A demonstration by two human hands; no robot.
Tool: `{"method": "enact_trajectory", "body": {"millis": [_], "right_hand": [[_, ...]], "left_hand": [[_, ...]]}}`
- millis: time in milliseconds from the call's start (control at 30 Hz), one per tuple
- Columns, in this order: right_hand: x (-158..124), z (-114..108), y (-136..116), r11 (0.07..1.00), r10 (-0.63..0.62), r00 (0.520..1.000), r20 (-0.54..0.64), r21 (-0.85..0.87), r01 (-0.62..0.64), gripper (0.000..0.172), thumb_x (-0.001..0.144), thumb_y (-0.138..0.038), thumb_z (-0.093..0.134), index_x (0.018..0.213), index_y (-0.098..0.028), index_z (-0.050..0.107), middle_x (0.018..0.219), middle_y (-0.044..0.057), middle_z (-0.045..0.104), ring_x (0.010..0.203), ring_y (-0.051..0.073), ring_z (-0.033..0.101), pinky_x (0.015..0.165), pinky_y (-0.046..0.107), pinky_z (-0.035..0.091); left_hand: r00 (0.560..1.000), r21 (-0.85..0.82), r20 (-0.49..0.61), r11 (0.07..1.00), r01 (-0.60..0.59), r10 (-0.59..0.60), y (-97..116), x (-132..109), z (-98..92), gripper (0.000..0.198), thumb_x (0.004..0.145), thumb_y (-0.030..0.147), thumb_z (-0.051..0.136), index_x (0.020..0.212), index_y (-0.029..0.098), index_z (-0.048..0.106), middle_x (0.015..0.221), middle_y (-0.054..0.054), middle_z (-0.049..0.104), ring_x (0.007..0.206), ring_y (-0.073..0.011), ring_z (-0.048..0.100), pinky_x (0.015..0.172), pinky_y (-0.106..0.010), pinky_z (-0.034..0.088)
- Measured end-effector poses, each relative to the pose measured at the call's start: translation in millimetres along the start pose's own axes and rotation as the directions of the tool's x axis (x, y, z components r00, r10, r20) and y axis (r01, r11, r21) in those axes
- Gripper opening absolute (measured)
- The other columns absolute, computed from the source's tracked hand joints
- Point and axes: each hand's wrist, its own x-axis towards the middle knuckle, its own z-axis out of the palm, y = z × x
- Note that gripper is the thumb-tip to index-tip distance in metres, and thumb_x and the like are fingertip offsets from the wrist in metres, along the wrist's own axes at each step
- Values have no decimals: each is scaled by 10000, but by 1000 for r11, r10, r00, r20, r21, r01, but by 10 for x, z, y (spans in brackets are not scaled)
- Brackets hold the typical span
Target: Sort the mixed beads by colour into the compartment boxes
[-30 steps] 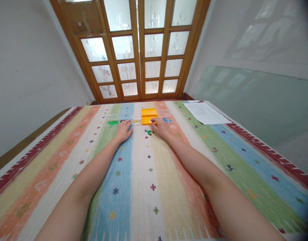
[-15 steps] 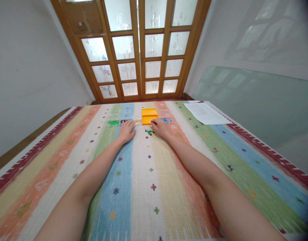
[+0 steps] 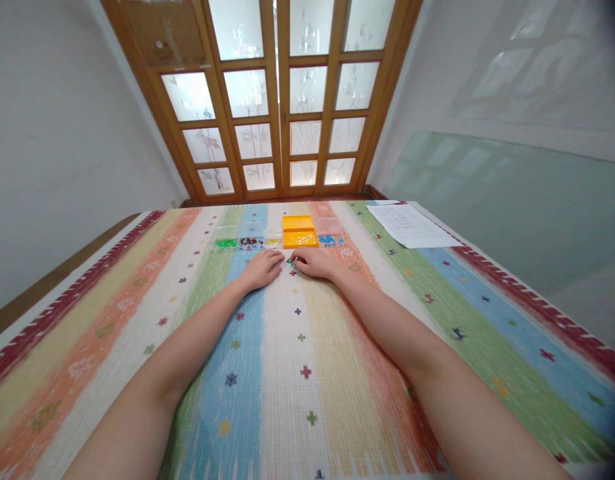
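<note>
My right hand (image 3: 312,262) is low over a little pile of small coloured pieces (image 3: 290,262), its fingertips drawn together at the pile and hiding most of it. Whether a piece is between those fingers is too small to tell. My left hand (image 3: 263,268) lies on the cloth just left of the pile, fingers stretched out and nothing visible in it. Beyond both hands stands an open yellow box (image 3: 300,230) with small pale pieces in its near part. Clear lidded boxes flank it, holding green pieces (image 3: 226,244), dark red pieces (image 3: 251,243), yellow pieces (image 3: 273,243) and blue pieces (image 3: 330,240).
A striped, patterned tablecloth (image 3: 282,373) covers the table. At the back right lies a sheet of paper (image 3: 410,225) with writing. Behind the table is a wooden glazed door (image 3: 282,127), and a glass panel (image 3: 507,207) leans at the right wall.
My right hand has come back from the yellow box to the small pile, now largely covering it. My left hand has moved nearer and rightward, away from the clear boxes.
</note>
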Motion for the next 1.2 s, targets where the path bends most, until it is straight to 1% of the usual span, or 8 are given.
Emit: {"method": "enact_trajectory", "body": {"millis": [67,200,333,467,600,767,967,1200], "right_hand": [[-3,-4,-33,999,-35,999,24,17,35,218,929,-259,648,1113,-183,736,1026,66,742,903,196,635,799,278,435],[-23,-28,-48,998,-62,998,9,-21,63,366,889,-367,745,1211,-202,694,1107,81,733,980,227,651,846,301,458],[-31,-52,-11,994,-23,1000,5,-104,24,450,876,-491,784,1221,-222,681,1143,103,737,1031,269,668,846,320,465],[-7,-42,11,987,53,999,-12,-151,-54,366,925,-518,739,1127,-216,705,1079,108,751,956,262,677,782,306,446],[36,-19,-13,979,77,997,-5,-191,-77,323,975,-521,671,1074,-216,713,1018,97,761,903,251,668,746,295,421],[122,32,-43,973,31,1000,5,-228,-29,285,1024,-474,605,1037,-209,708,992,91,758,841,228,655,709,284,399],[299,160,-67,965,26,1000,3,-262,-25,244,1034,-420,591,1045,-206,708,992,77,764,821,202,653,714,262,409],[364,209,-75,989,-33,999,-19,-145,30,197,1012,-370,625,1115,-245,737,1027,46,764,899,197,679,736,249,417]], "left_hand": [[1000,-7,-3,1000,-11,11,1,6,-2,417,992,317,553,1376,194,662,1441,-119,640,1375,-271,543,1220,-464,399],[1000,-29,-1,1000,-10,10,9,11,-8,401,992,307,550,1361,214,679,1436,-109,644,1364,-265,553,1213,-460,414],[1000,-50,4,999,21,-20,12,5,-14,407,991,308,555,1369,229,683,1455,-99,635,1376,-266,550,1217,-464,410],[999,-55,6,998,32,-32,-2,6,-2,410,991,318,560,1370,229,686,1461,-96,633,1383,-265,549,1225,-456,400],[1000,-61,-9,998,26,-27,-17,14,22,411,995,327,553,1367,218,690,1459,-103,635,1377,-266,555,1212,-448,415],[997,-41,-46,998,58,-59,-94,13,10,377,979,274,545,1302,215,730,1393,-99,684,1319,-270,596,1180,-460,445],[969,-59,-134,977,203,-210,-309,-21,-45,319,960,236,523,1142,207,784,1242,-90,749,1193,-262,655,1115,-454,497],[971,-45,-142,981,189,-193,-327,-30,-46,307,968,234,529,1130,193,786,1225,-105,738,1179,-265,647,1107,-447,492]]}}
